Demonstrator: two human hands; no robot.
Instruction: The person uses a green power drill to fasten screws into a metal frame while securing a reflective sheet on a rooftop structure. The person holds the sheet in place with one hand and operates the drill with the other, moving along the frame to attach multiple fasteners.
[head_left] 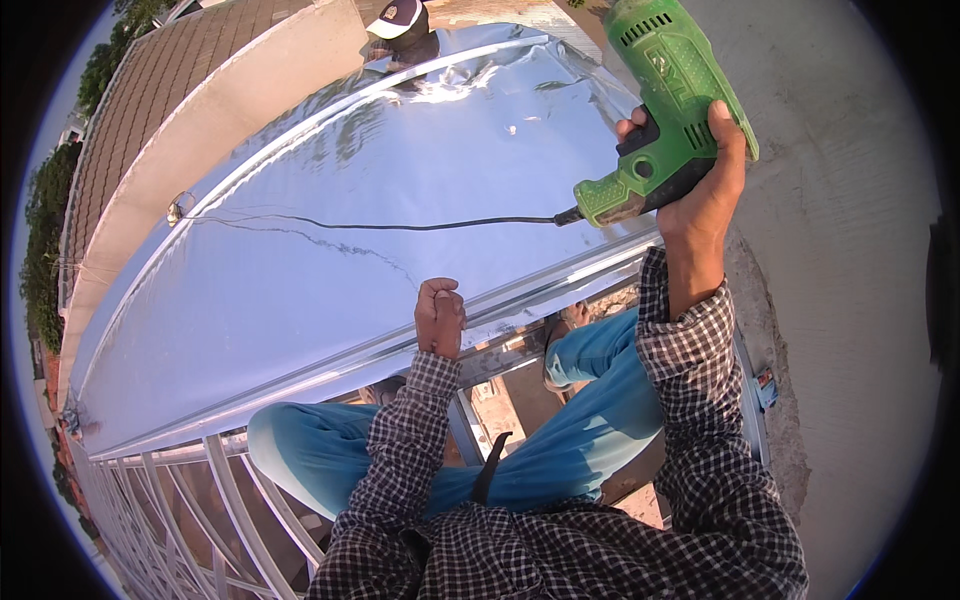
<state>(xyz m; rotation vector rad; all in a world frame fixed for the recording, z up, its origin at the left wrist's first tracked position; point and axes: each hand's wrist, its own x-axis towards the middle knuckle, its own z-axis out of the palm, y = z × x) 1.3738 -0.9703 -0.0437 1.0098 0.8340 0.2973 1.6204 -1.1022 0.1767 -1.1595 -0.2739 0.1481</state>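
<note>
A green power drill (680,100) is held up at the upper right by my right hand (705,200), its fingers wrapped round the body near the dark grip. The drill's front end runs out past the top of the picture. From its handle a black cord (400,227) stretches left across a shiny silver foil sheet (300,300). My left hand (440,315) is closed over the near edge of that sheet, close to a metal rail (500,295). Whatever its curled fingers hold, if anything, is hidden or too small to name.
Open metal framing (215,500) lies at lower left, with gaps showing a lower level. A concrete wall (850,250) rises on the right. Beyond the sheet, another person wears a cap (397,17). A tiled roof (160,90) is at upper left.
</note>
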